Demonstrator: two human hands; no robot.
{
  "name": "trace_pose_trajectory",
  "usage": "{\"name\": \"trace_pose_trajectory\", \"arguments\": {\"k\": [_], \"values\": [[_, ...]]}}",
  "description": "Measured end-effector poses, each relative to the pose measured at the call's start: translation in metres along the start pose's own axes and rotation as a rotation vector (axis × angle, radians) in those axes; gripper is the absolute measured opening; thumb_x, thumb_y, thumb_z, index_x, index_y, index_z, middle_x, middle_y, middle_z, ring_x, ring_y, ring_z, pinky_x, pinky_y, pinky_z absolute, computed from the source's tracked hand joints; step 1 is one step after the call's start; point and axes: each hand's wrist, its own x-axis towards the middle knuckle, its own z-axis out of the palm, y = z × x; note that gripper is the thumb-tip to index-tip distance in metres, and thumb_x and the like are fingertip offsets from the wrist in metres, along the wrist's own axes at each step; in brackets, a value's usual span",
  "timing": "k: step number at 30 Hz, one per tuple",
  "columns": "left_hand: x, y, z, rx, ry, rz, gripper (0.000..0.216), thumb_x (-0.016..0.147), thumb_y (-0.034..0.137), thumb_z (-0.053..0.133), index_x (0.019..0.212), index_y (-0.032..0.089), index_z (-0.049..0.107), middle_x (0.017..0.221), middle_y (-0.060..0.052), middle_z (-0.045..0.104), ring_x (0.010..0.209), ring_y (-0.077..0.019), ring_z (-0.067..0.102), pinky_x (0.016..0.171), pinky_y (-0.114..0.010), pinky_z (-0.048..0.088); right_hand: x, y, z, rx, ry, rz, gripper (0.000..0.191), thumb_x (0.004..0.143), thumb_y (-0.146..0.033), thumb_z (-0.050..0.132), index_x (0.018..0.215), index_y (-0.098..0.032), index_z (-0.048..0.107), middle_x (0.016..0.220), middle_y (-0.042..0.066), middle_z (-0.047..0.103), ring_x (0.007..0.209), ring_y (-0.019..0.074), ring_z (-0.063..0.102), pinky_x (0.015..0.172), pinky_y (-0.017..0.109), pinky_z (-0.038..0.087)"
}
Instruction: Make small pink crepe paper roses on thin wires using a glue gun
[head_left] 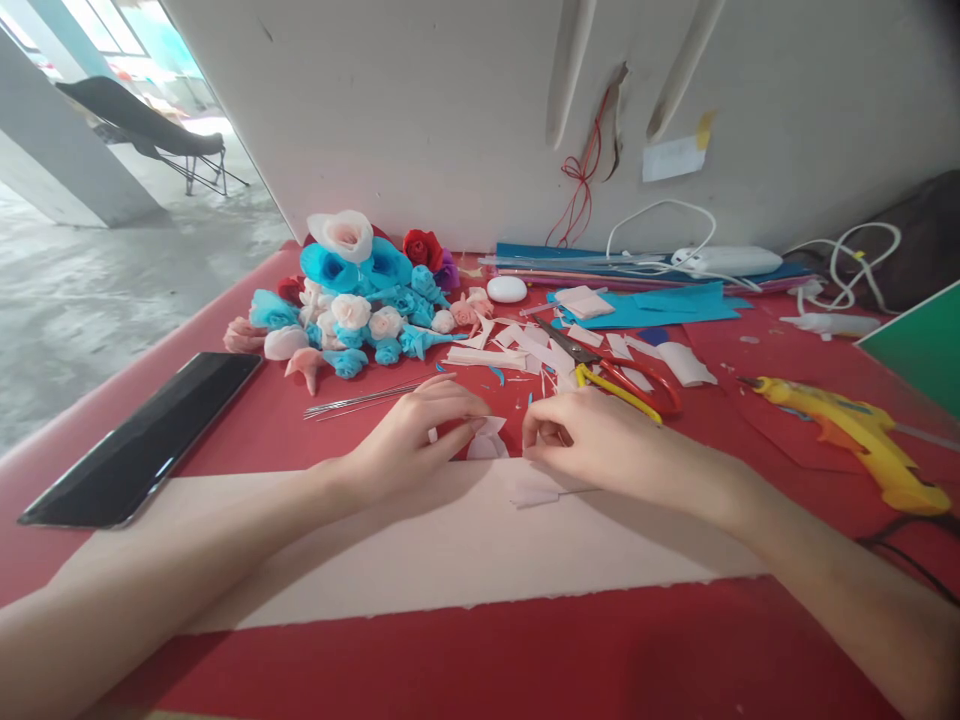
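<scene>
My left hand (420, 425), a ring on one finger, pinches a pale pink paper petal (489, 440) between thumb and fingertips. To its right, my right hand (592, 435) has its fingers curled together. Whatever lies inside them is hidden. Both forearms reach over a long pale pink paper sheet (360, 560) on the red table. Below my right hand, a thin wire with a scrap of pale paper at one end (536, 497) lies on that sheet. Just beyond my hands are scissors (622, 385) with red and yellow handles, among pale paper offcuts (517, 345).
Blue, pink, white and red paper flowers (360, 310) are heaped at the back left. Thin wires (360, 402) lie before them. A dark tablet-like slab (150, 440) sits left, a yellow glue gun (855, 435) right. Blue paper (675, 302) and a white power strip (727, 261) lie near the wall.
</scene>
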Motion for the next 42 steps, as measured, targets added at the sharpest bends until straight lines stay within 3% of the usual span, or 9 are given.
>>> {"name": "trace_pose_trajectory", "arguments": {"k": [5,11,16,21,27,32,37,40,42], "values": [[-0.001,0.003,-0.001,-0.085,0.031,-0.184,0.023,0.085,0.028,0.045,0.088,0.017,0.065,0.088,-0.003,0.067,0.08,-0.0177,0.059,0.068,-0.027,0.046,-0.009,0.008,-0.009,-0.009,-0.191,-0.037,0.009,0.063,-0.027,0.06,0.069,-0.021,0.058,0.069,-0.002,0.056,0.058,0.0097,0.048,0.043,0.019,0.027],[0.0,0.008,-0.002,-0.241,0.058,-0.382,0.03,0.086,0.037,0.043,0.085,0.017,0.065,0.086,0.0,0.069,0.077,-0.0165,0.062,0.07,-0.024,0.048,-0.009,0.008,-0.013,-0.016,-0.283,-0.079,0.01,0.065,-0.012,0.049,0.066,-0.019,0.057,0.069,-0.002,0.058,0.059,0.0092,0.049,0.045,0.019,0.028],[0.001,0.018,-0.004,-0.349,0.045,-0.425,0.025,0.085,0.033,0.046,0.078,0.02,0.066,0.085,0.003,0.068,0.079,-0.0128,0.06,0.072,-0.019,0.046,-0.012,0.002,-0.02,-0.019,-0.237,-0.114,0.01,0.07,-0.015,0.047,0.072,-0.019,0.056,0.077,-0.002,0.059,0.069,0.0093,0.051,0.053,0.018,0.033],[-0.001,0.021,-0.003,-0.397,0.029,-0.451,0.026,0.085,0.032,0.047,0.073,0.018,0.064,0.073,0.002,0.064,0.066,-0.0107,0.055,0.061,-0.018,0.044,-0.011,0.007,-0.012,-0.053,-0.281,-0.103,0.009,0.063,-0.013,0.052,0.068,-0.019,0.057,0.068,-0.002,0.056,0.058,0.0092,0.046,0.046,0.018,0.027],[-0.003,0.017,-0.001,-0.43,0.012,-0.453,0.028,0.085,0.036,0.045,0.077,0.017,0.064,0.065,0.001,0.061,0.055,-0.0109,0.051,0.048,-0.02,0.041,-0.01,0.002,-0.017,0.007,-0.298,-0.146,0.014,0.067,-0.007,0.046,0.067,-0.016,0.056,0.067,-0.001,0.055,0.059,0.0084,0.046,0.049,0.019,0.029],[0.003,0.028,-0.014,-0.409,0.077,-0.361,0.024,0.085,0.03,0.044,0.077,0.018,0.063,0.075,0.0,0.065,0.067,-0.0135,0.058,0.061,-0.022,0.047,-0.017,-0.014,-0.036,0.168,-0.146,-0.241,0.009,0.087,-0.021,0.043,0.085,-0.02,0.051,0.084,-0.004,0.057,0.076,0.0065,0.051,0.066,0.017,0.038],[0.019,0.053,-0.036,-0.327,0.178,-0.211,0.02,0.084,0.028,0.048,0.073,0.019,0.062,0.078,0.0,0.063,0.074,-0.0143,0.057,0.064,-0.023,0.046,-0.028,-0.019,-0.045,0.427,0.103,-0.395,0.004,0.089,-0.021,0.045,0.087,-0.021,0.049,0.088,-0.006,0.057,0.083,0.0051,0.051,0.076,0.016,0.039],[0.033,0.071,-0.046,-0.292,0.196,-0.078,0.013,0.082,0.023,0.051,0.09,0.023,0.062,0.09,0.001,0.063,0.086,-0.0144,0.057,0.071,-0.021,0.046,-0.035,-0.018,-0.048,0.415,0.237,-0.43,0.007,0.088,-0.017,0.046,0.086,-0.023,0.05,0.087,-0.006,0.055,0.082,0.0055,0.051,0.076,0.018,0.038],[0.041,0.083,-0.05,-0.276,0.256,-0.012,0.017,0.082,0.02,0.052,0.098,0.025,0.056,0.082,0.003,0.061,0.077,-0.0111,0.057,0.064,-0.019,0.046,-0.039,-0.017,-0.051,0.407,0.276,-0.43,0.008,0.088,-0.018,0.045,0.087,-0.023,0.05,0.088,-0.005,0.054,0.082,0.0066,0.051,0.077,0.02,0.038]]}}
